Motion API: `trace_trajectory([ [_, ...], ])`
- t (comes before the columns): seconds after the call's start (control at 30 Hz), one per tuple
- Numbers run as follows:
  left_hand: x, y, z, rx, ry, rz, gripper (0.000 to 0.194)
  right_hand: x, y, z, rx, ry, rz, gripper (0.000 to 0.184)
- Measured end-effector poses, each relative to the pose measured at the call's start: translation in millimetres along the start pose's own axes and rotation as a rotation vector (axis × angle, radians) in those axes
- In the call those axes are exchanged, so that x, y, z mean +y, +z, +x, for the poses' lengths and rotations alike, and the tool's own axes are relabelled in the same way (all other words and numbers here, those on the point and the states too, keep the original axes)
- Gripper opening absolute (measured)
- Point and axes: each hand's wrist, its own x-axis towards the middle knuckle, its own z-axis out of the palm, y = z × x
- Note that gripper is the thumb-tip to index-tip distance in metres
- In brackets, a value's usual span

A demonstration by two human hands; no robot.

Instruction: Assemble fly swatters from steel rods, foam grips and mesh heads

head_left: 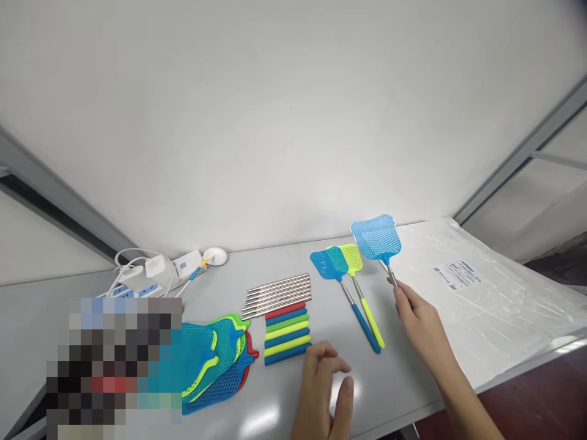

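My right hand (418, 322) is closed on the metal rod of a light blue fly swatter (377, 237), whose mesh head is raised above the table at the right. My left hand (323, 388) hovers just above the grey table (55, 311), fingers loosely curled and apart, holding nothing. It is just in front of a row of telescopic metal rods with red, blue and green foam handles (284, 318). Two finished swatters, one blue (342, 287) and one yellow-green (358, 281), lie between my hands. A pile of loose mesh heads (215, 360) lies at the left.
A white power strip with plugs and cables (156, 272) sits at the back left by the wall. A stack of clear plastic bags with a label (472, 287) covers the table's right end. A blurred patch hides the near left corner.
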Motion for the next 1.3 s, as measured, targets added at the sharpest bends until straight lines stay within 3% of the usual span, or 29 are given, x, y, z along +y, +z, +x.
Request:
trace_trajectory([
  [0.1, -3, -4.0, 1, 0.003, 0.093, 0.07, 0.023, 13, 15, 13, -0.027, 0.031, -0.119, 0.051],
  [0.27, -7, -21.2, 5, 0.101, 0.179, 0.198, 0.017, 9, 30, 15, -0.077, 0.075, -0.254, 0.047],
  [0.5, -6, -58.8, 4, 0.261, 0.148, 0.332, 0.014, 6, 30, 14, -0.167, 0.044, -0.39, 0.041],
  [0.77, -16, -100.8, -7, 0.358, 0.148, 0.455, 0.012, 6, 17, 7, -0.307, -0.008, -0.35, 0.032],
  [0.93, -23, -117.7, -12, 0.324, 0.236, 0.52, 0.016, 6, 9, 0, -0.298, -0.007, -0.377, 0.033],
  [1.03, -24, -119.1, -12, 0.268, 0.291, 0.578, 0.02, -10, 10, -3, -0.232, -0.015, -0.447, 0.038],
  [1.1, -22, -116.2, -12, 0.215, 0.295, 0.647, 0.021, -31, 18, -3, -0.228, -0.13, -0.475, 0.038],
  [1.17, -18, -111.5, -12, 0.148, 0.27, 0.711, 0.021, -58, 33, 0, -0.305, -0.348, -0.476, 0.035],
  [1.3, -12, -102.0, -12, 0.083, 0.167, 0.812, 0.022, -112, 84, 19, -0.501, -0.687, -0.438, 0.029],
])
